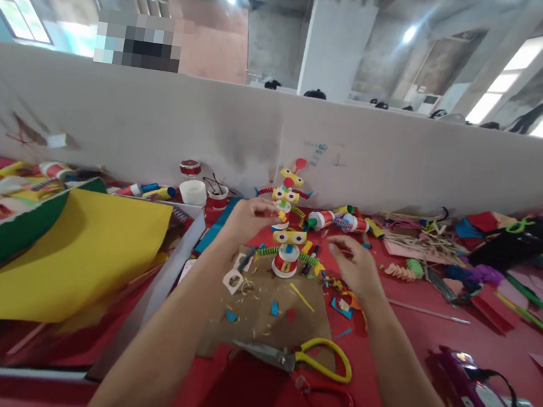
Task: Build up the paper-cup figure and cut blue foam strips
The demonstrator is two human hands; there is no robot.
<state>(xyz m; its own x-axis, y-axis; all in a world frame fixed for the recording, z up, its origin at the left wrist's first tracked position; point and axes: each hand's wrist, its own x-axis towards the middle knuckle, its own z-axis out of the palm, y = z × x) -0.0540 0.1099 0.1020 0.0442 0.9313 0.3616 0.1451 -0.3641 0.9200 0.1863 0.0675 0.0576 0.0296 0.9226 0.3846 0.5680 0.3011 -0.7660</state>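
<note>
Three small handmade robot figures stand in a line in front of me. The front figure [286, 259] has a red-and-white cup body, a yellow eye strip and coiled green arms. Behind it are a middle figure [285, 195] and a back figure [293, 177] with a red disc on top. My left hand [250, 219] is open just left of the middle figure, its fingers stretched toward a small yellow piece [282, 216]; whether they touch is unclear. To the right of the front figure, my right hand [353, 261] hangs open with bent fingers, apart from it.
Yellow-and-red-handled scissors [297, 361] lie across the near edge of a brown board [258, 330] strewn with paper scraps. A box with a yellow sheet [93, 252] stands left. At right are a purple device [475, 390] with a cable and craft supplies. A white partition [162, 121] rises behind.
</note>
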